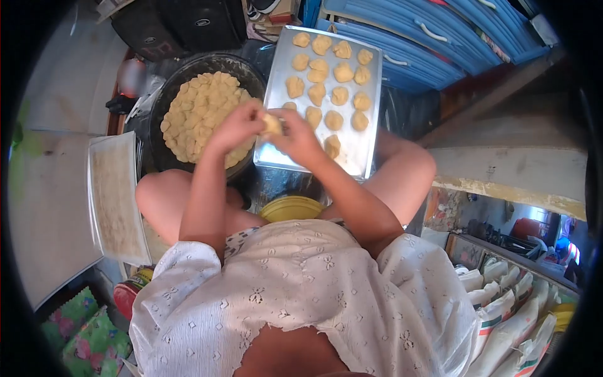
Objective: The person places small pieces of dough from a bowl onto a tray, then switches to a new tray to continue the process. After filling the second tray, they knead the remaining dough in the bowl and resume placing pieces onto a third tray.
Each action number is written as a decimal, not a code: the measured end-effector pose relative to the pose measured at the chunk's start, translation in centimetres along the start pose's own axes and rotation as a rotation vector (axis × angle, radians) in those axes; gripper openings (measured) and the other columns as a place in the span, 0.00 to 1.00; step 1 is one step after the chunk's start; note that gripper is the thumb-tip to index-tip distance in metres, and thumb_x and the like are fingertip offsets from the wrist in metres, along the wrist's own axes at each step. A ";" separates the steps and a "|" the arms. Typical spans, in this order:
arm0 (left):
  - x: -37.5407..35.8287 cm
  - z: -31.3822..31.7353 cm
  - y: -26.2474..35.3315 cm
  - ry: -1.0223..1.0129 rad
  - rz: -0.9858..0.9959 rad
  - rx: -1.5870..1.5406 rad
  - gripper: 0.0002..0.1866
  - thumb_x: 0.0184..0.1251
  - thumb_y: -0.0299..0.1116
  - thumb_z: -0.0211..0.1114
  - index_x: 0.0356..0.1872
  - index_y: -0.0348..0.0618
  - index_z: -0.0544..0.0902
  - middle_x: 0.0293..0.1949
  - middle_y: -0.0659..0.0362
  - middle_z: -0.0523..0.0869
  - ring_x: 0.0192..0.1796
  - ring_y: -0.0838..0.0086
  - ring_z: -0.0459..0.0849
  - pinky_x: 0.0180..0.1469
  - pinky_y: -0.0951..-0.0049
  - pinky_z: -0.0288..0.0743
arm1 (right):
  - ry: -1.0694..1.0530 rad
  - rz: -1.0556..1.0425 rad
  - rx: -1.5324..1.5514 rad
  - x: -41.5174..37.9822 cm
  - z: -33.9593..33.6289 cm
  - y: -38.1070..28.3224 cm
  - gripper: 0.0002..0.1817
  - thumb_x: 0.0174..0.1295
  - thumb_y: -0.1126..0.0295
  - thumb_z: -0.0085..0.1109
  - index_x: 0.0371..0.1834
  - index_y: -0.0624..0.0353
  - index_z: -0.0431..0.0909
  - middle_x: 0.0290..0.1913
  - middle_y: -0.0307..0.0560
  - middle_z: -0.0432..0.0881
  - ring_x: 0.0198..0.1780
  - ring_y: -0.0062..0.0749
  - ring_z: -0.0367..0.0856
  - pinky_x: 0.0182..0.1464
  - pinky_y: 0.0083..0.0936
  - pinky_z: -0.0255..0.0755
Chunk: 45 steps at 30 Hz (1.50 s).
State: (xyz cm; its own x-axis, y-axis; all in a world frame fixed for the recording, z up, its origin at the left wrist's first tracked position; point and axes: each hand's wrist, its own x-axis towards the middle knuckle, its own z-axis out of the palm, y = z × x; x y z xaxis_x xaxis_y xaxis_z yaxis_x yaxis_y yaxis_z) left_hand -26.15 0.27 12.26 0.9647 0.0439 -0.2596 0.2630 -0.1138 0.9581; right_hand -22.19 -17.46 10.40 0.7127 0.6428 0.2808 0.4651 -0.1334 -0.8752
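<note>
My left hand (242, 127) and my right hand (293, 133) meet over the near left corner of a metal tray (359, 151). Between them is a small piece of dough (272, 124), with the fingers of both hands closed on it. Rows of pale yellow dough lumps (340, 95) sit apart on the tray. To the left, a round black tub (161, 94) holds a heap of many similar dough pieces (204, 113), partly covered by my left hand and forearm.
A yellow round object (292, 207) lies between my legs. Blue drawers (402, 39) stand beyond the tray, black cases (188, 28) beyond the tub. A pale board (119, 195) leans at the left. Packed bags (512, 308) are at the lower right.
</note>
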 end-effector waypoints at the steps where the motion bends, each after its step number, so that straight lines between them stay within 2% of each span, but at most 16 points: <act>1: -0.1 1.5 0.3 -0.047 0.082 0.055 0.13 0.50 0.27 0.60 0.40 0.42 0.74 0.34 0.63 0.74 0.38 0.78 0.74 0.41 0.76 0.71 | 0.023 0.103 0.078 -0.7 -1.4 -0.1 0.24 0.49 0.69 0.65 0.52 0.61 0.71 0.47 0.53 0.74 0.46 0.40 0.76 0.44 0.32 0.73; 4: -0.6 6.6 1.3 0.054 0.090 -0.123 0.15 0.50 0.25 0.61 0.43 0.40 0.76 0.36 0.60 0.76 0.38 0.75 0.75 0.44 0.75 0.71 | 0.145 0.536 0.301 -3.5 -6.4 -0.5 0.19 0.49 0.73 0.65 0.46 0.63 0.74 0.45 0.49 0.75 0.42 0.27 0.77 0.34 0.22 0.74; 5: -0.5 7.6 0.8 0.055 0.098 -0.121 0.15 0.50 0.25 0.61 0.43 0.40 0.76 0.36 0.60 0.76 0.38 0.75 0.75 0.44 0.75 0.71 | 0.251 0.422 0.139 -4.8 -7.7 0.9 0.19 0.49 0.73 0.65 0.46 0.62 0.75 0.44 0.48 0.76 0.42 0.28 0.77 0.35 0.23 0.74; 6: -0.3 8.6 -0.2 0.045 0.153 0.206 0.16 0.50 0.25 0.61 0.43 0.41 0.77 0.38 0.58 0.77 0.40 0.71 0.76 0.45 0.73 0.71 | 0.354 0.309 -0.022 -6.2 -8.6 2.8 0.19 0.48 0.72 0.66 0.45 0.61 0.75 0.43 0.48 0.76 0.41 0.30 0.77 0.37 0.23 0.74; 7: -0.2 9.6 -1.0 0.035 0.202 0.533 0.16 0.50 0.26 0.62 0.44 0.41 0.78 0.40 0.56 0.78 0.41 0.67 0.77 0.47 0.71 0.71 | 0.355 0.306 -0.022 -7.5 -9.5 3.7 0.19 0.48 0.72 0.66 0.45 0.61 0.75 0.43 0.48 0.76 0.41 0.30 0.77 0.37 0.23 0.74; 10: -0.4 12.1 -2.3 0.022 0.362 0.838 0.16 0.49 0.27 0.64 0.42 0.44 0.80 0.43 0.54 0.78 0.46 0.59 0.76 0.49 0.66 0.71 | 0.401 0.405 -0.448 -10.1 -10.6 5.7 0.18 0.46 0.71 0.65 0.42 0.60 0.75 0.40 0.50 0.76 0.40 0.39 0.78 0.40 0.29 0.74; 12: -0.1 13.7 -2.7 -0.024 0.348 0.897 0.16 0.48 0.30 0.65 0.42 0.45 0.80 0.45 0.55 0.78 0.50 0.59 0.74 0.51 0.63 0.69 | 0.170 0.567 -0.616 -10.6 -10.4 6.7 0.16 0.46 0.68 0.64 0.39 0.59 0.75 0.40 0.54 0.75 0.40 0.48 0.77 0.43 0.36 0.72; 14: 0.2 15.4 -2.7 -0.014 0.436 1.000 0.16 0.49 0.31 0.65 0.42 0.45 0.80 0.45 0.56 0.77 0.51 0.60 0.74 0.52 0.61 0.68 | 0.160 0.557 -0.629 -10.2 -10.4 7.1 0.14 0.45 0.68 0.62 0.36 0.58 0.76 0.42 0.55 0.75 0.42 0.50 0.77 0.44 0.39 0.72; 25: 3.3 15.7 -4.4 -0.067 0.454 0.963 0.12 0.52 0.29 0.61 0.40 0.43 0.80 0.42 0.55 0.79 0.46 0.61 0.77 0.49 0.64 0.67 | 0.175 0.612 -0.624 -8.0 -11.1 7.4 0.14 0.45 0.67 0.62 0.37 0.57 0.79 0.37 0.53 0.78 0.42 0.49 0.77 0.44 0.39 0.71; 27: 5.3 14.3 -5.1 0.301 0.563 0.872 0.11 0.51 0.27 0.60 0.39 0.42 0.80 0.41 0.54 0.79 0.46 0.60 0.77 0.49 0.62 0.67 | 0.210 0.444 -0.633 -6.2 -11.4 7.4 0.13 0.46 0.67 0.61 0.37 0.56 0.79 0.38 0.52 0.78 0.42 0.48 0.77 0.44 0.39 0.71; 28: 6.2 13.4 -4.0 0.320 0.487 0.869 0.12 0.51 0.26 0.59 0.40 0.42 0.80 0.42 0.53 0.79 0.46 0.59 0.77 0.49 0.62 0.68 | 0.248 0.284 -0.641 -5.1 -11.6 7.4 0.13 0.47 0.67 0.61 0.38 0.55 0.79 0.38 0.51 0.78 0.42 0.47 0.77 0.45 0.39 0.71; 34: 12.3 11.9 -1.6 0.497 0.607 1.001 0.08 0.53 0.27 0.56 0.34 0.42 0.80 0.35 0.52 0.79 0.43 0.59 0.78 0.43 0.60 0.71 | 0.257 0.093 -0.923 1.4 -10.5 10.2 0.16 0.48 0.72 0.56 0.43 0.49 0.78 0.38 0.42 0.79 0.43 0.36 0.77 0.46 0.34 0.61; 36: 13.9 11.7 -2.1 0.272 0.375 1.110 0.14 0.50 0.25 0.58 0.42 0.44 0.79 0.37 0.53 0.80 0.42 0.58 0.79 0.46 0.63 0.70 | 0.139 0.131 -0.929 2.4 -10.0 11.7 0.17 0.48 0.73 0.55 0.45 0.49 0.78 0.39 0.42 0.79 0.43 0.36 0.77 0.46 0.35 0.62; 41: 15.2 11.9 -2.8 0.320 0.411 0.996 0.15 0.50 0.25 0.58 0.42 0.43 0.79 0.35 0.52 0.79 0.40 0.57 0.79 0.46 0.61 0.71 | 0.119 0.053 -0.728 3.3 -10.7 13.0 0.18 0.47 0.75 0.57 0.45 0.52 0.77 0.40 0.47 0.78 0.44 0.41 0.77 0.48 0.35 0.66; 43: 15.2 11.4 -1.3 0.407 0.447 0.842 0.15 0.48 0.27 0.61 0.42 0.42 0.79 0.36 0.51 0.79 0.40 0.55 0.79 0.45 0.60 0.72 | 0.126 0.263 -0.483 4.7 -12.3 11.6 0.18 0.46 0.74 0.58 0.44 0.54 0.78 0.40 0.49 0.77 0.45 0.42 0.76 0.48 0.35 0.69; 45: 16.8 10.7 -0.7 0.457 0.454 0.881 0.16 0.48 0.28 0.62 0.42 0.41 0.79 0.37 0.50 0.78 0.41 0.55 0.79 0.45 0.60 0.73 | 0.161 0.223 -0.570 6.5 -13.4 11.2 0.18 0.45 0.74 0.59 0.43 0.54 0.78 0.40 0.50 0.77 0.46 0.43 0.76 0.48 0.35 0.70</act>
State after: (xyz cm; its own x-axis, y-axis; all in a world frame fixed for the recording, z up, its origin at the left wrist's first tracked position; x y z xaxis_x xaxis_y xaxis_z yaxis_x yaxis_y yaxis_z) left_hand -9.99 -9.54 5.94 0.9261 0.1625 0.3405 -0.0238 -0.8755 0.4827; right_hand -5.35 -24.91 7.70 0.8741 0.4375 0.2109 0.4716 -0.6605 -0.5843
